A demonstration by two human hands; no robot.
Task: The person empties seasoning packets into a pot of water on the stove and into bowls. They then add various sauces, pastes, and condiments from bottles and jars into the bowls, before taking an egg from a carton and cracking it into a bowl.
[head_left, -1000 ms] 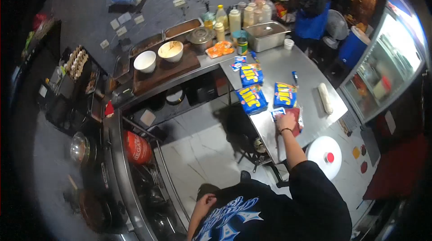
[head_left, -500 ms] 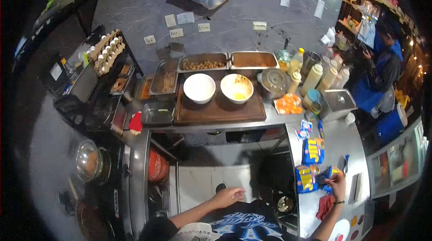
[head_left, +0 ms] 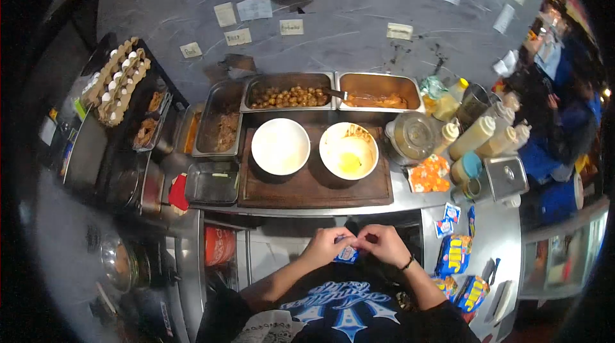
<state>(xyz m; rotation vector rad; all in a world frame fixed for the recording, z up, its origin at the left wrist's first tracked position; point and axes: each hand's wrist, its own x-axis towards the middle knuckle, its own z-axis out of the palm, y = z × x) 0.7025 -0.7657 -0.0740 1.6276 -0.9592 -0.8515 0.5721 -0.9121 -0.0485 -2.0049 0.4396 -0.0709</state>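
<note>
My left hand (head_left: 329, 247) and my right hand (head_left: 384, 245) meet in front of my chest, fingers pinched on a small blue packet (head_left: 347, 254). Ahead of them, a wooden board (head_left: 282, 193) bears a white bowl (head_left: 280, 147) on the left. The bowl to its right (head_left: 349, 151) has brown smears on its inner wall and something yellow at its bottom. Similar small packets (head_left: 447, 220) lie on the steel counter at the right, above the larger blue and yellow packs (head_left: 454, 255).
Metal trays of food (head_left: 289, 92) line the wall. A lidded pot (head_left: 412, 138), squeeze bottles (head_left: 473, 138) and a lidded steel container (head_left: 506, 177) stand to the right. Egg cartons (head_left: 119, 80) sit at the left. Another person (head_left: 564, 106) stands at the far right.
My right hand has come from the packs on the right counter to my chest with a small blue packet. My left hand has closed on it too. The view has turned toward the bowls.
</note>
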